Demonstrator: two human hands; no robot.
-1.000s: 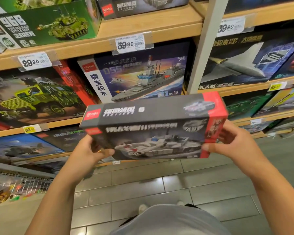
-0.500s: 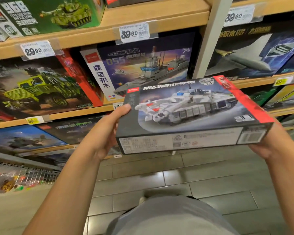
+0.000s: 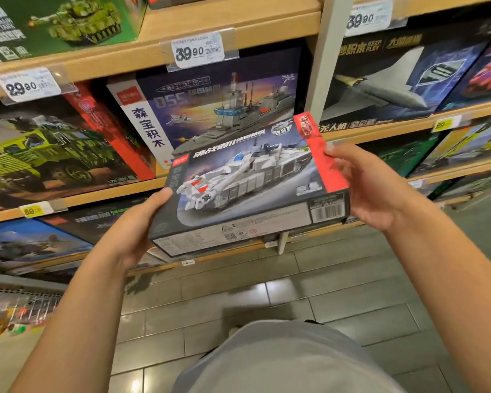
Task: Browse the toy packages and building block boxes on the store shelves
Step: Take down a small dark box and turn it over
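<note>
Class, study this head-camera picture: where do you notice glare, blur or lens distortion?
Head view: glare spots on the floor tiles; wide-angle bending curves the shelf edge; motion blur softens the wire basket at lower left and the far-right boxes, while the tank box between the hands stays fairly sharp.

grey tiled floor [image 3: 338, 285], white price tags [image 3: 199, 50], white upright post [image 3: 328, 52]

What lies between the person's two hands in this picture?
In the head view, a white tank box spans the gap, held by the left hand and the right hand at its ends.
</note>
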